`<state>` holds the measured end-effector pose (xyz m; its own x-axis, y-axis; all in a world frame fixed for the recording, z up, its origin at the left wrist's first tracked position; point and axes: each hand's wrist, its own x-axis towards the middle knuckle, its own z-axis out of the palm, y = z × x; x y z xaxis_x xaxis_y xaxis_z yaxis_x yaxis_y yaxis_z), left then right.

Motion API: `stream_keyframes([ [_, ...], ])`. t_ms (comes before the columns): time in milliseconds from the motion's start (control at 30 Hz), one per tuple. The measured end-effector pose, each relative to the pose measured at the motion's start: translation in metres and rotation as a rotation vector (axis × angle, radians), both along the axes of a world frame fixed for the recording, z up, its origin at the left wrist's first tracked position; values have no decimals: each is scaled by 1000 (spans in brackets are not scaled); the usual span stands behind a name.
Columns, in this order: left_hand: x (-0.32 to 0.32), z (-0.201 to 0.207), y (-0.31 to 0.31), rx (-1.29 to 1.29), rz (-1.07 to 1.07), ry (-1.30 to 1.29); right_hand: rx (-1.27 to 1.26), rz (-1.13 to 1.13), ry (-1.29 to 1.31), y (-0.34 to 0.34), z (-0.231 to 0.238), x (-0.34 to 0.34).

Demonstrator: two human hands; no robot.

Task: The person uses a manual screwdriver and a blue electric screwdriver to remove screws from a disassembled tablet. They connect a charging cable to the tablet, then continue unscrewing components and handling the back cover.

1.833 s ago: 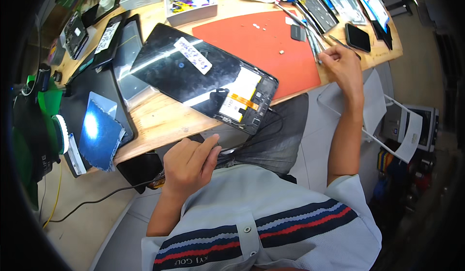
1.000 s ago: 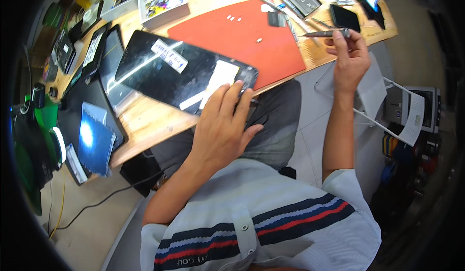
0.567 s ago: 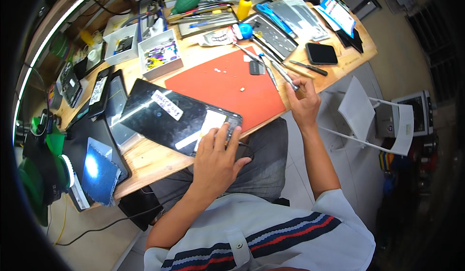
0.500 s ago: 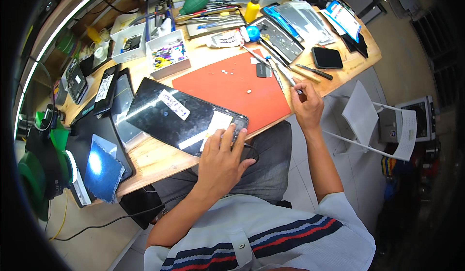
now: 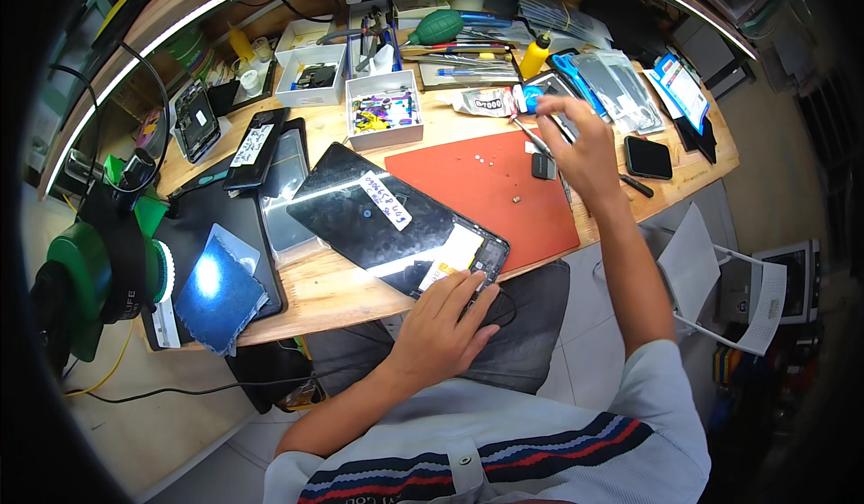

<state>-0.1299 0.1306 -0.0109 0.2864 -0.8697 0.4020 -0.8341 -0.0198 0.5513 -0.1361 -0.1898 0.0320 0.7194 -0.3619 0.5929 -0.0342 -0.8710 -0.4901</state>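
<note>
My left hand [image 5: 445,328] lies loose, fingers resting across the tablet [image 5: 355,200] at the near edge of the bench [image 5: 346,295]; light pressure's best over those exposed parts [image 5: 490,256]. Farther out, by the red mat [image 5: 472,189], my right hand [image 5: 580,148] hovers, grip unclear.

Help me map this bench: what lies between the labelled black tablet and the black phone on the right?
The head view shows the orange mat, bearing pale bits and a black square piece; the right hand partly hides the stretch.
</note>
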Motion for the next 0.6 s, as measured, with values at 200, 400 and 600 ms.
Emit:
stream_keyframes([
  [200, 8, 15, 49, -124, 103, 25, -179, 40, 439, -63, 44, 180],
  [400, 21, 19, 98, -165, 300, 49, -471, -72, 1025, -140, 20, 277],
  [600, 41, 16, 111, -162, 381, 69, -442, -33, 946, -190, -24, 310],
])
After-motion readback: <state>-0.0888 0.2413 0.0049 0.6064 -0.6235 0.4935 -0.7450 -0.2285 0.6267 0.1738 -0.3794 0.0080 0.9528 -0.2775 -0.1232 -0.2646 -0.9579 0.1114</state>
